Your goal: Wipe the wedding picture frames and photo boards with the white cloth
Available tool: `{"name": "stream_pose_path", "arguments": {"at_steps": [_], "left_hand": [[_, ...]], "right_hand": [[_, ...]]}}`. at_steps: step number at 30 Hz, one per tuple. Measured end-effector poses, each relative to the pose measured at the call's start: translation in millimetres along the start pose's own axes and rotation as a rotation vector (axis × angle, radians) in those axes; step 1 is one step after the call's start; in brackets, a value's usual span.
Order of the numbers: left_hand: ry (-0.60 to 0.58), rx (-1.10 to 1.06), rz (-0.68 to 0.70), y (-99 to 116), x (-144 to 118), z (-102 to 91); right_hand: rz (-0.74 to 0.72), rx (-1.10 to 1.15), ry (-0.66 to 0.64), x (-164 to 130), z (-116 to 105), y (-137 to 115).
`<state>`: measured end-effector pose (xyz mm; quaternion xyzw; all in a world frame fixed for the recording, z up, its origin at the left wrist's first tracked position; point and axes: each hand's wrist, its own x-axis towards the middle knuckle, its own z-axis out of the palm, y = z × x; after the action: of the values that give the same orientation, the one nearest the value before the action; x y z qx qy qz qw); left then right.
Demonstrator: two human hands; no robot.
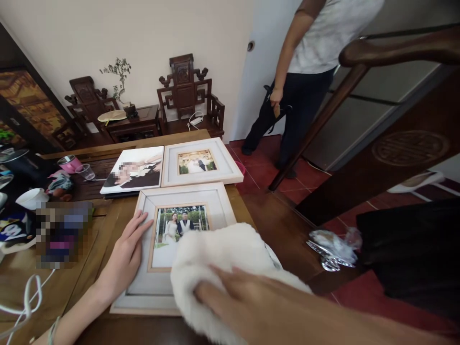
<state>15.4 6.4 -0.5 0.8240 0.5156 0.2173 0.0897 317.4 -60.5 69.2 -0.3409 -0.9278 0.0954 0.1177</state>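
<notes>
A white picture frame [140, 287] with a photo of two people lies on the wooden table in front of me. My left hand [124, 254] rests along its left edge, fingers stretched out and holding nothing. A fluffy white cloth [230, 244] is bunched in my right hand [233, 297], its fingers pressed into the pile. The cloth covers the lower right part of the frame and some of the photo. Behind it lie a second white picture frame [230, 165] and a frameless photo panel [136, 167], side by side.
Cups, such as a pink mug [70, 164], a plastic cup [85, 171] and white cables [28, 302] crowd the table's left side. At right stand a dark wooden chair [323, 167] and plastic-wrapped items [332, 247]. Another person [305, 72] stands beyond the table.
</notes>
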Motion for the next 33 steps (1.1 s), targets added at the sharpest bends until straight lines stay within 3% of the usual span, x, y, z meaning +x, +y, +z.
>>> {"name": "stream_pose_path", "arguments": {"at_steps": [3, 5, 7, 10, 13, 16, 21, 24, 28, 30, 33], "left_hand": [[0.009, 0.006, 0.008, 0.3, 0.4, -0.7], [0.006, 0.013, 0.011, 1.4, 1.0, -1.5], [0.001, 0.02, 0.013, 2.7, 1.6, -2.4], [0.001, 0.023, 0.02, 4.0, 2.5, -3.1], [0.007, 0.02, 0.029, 3.6, 3.1, -2.5], [0.013, 0.009, 0.028, 2.5, 3.6, -1.5], [0.017, -0.015, 0.011, 1.8, 3.0, 0.1], [0.018, -0.023, 0.0, 1.9, 1.7, 0.9], [0.02, -0.03, -0.006, 2.0, 1.3, 1.4], [0.019, -0.03, -0.006, 1.9, 2.0, 1.6], [0.016, -0.03, -0.013, 1.8, 3.0, 2.5]], "right_hand": [[0.037, -0.036, -0.013, 29.3, -23.9, 23.4], [0.003, -0.218, 0.062, 56.3, -28.6, 43.0], [0.008, -0.375, 0.133, 82.4, -23.0, 59.3], [-0.018, -0.456, -0.006, 110.7, -4.6, 71.1], [-0.048, -0.452, -0.086, 120.8, 10.5, 71.8], [-0.042, -0.437, -0.115, 113.9, 11.8, 75.0], [0.019, -0.425, -0.2, 80.2, -9.4, 93.9], [0.048, -0.387, -0.221, 60.9, -13.8, 91.6], [0.101, -0.372, -0.217, 35.6, 16.2, 54.7], [0.128, -0.372, -0.076, 17.1, 38.9, 29.3], [-0.003, -0.335, 0.095, -10.5, 59.9, 0.1]]}}
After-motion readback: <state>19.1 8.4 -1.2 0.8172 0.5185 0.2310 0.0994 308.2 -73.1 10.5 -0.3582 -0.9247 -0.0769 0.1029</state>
